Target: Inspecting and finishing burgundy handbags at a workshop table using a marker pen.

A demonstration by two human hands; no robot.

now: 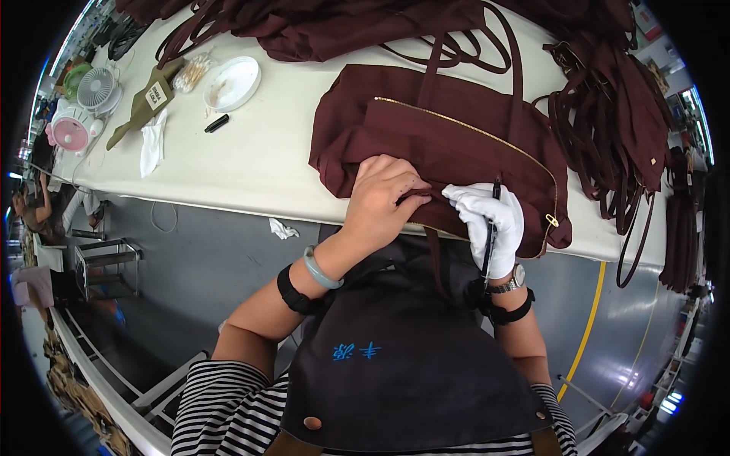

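A maroon fabric bag [456, 137] with a long gold zipper lies at the near edge of the table. My bare left hand [384, 196] is closed on the bag's near edge, pinching a fold of cloth between thumb and fingers. Just right of it, my right hand [490, 220] wears a white glove and has a black pen [493, 235] tucked upright through its fingers. The gloved fingertips are bunched close to the fold; whether they also grip cloth is hard to make out. A gold zipper pull [552, 220] hangs at the bag's right end.
More maroon bags [304, 34] are heaped at the back, and others [608, 114] hang over the table's right side. On the left of the white table [251, 163] are a white dish [233, 83], a black cap [217, 123], a white glove [153, 144] and small fans [97, 90].
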